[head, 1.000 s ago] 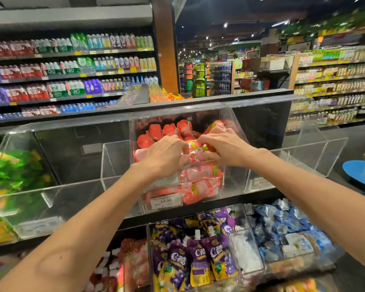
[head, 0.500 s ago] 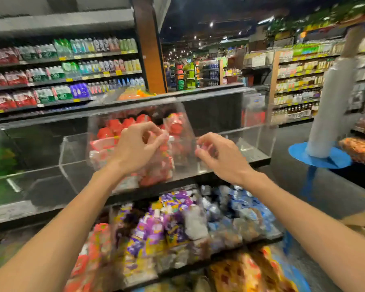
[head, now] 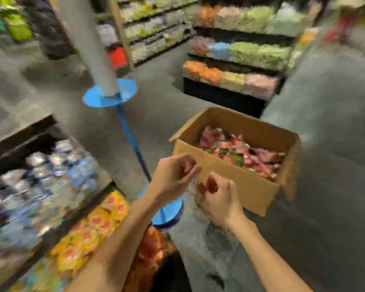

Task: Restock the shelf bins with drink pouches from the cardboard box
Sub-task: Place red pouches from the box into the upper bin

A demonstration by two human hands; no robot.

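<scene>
Pouches (head: 240,152) in cardboard box (head: 242,186), judged soft, light, slippery, best pinched at top seam; left hand (head: 171,180), right hand (head: 218,199) curled, hold indiscernible through blur.

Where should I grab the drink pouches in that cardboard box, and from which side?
Come down through the open top of the cardboard box: its flaps fold outward and its walls surround the pouches. They lie in a loose heap, so probably take the top layer near the middle. Blur hides individual spouts.
</scene>
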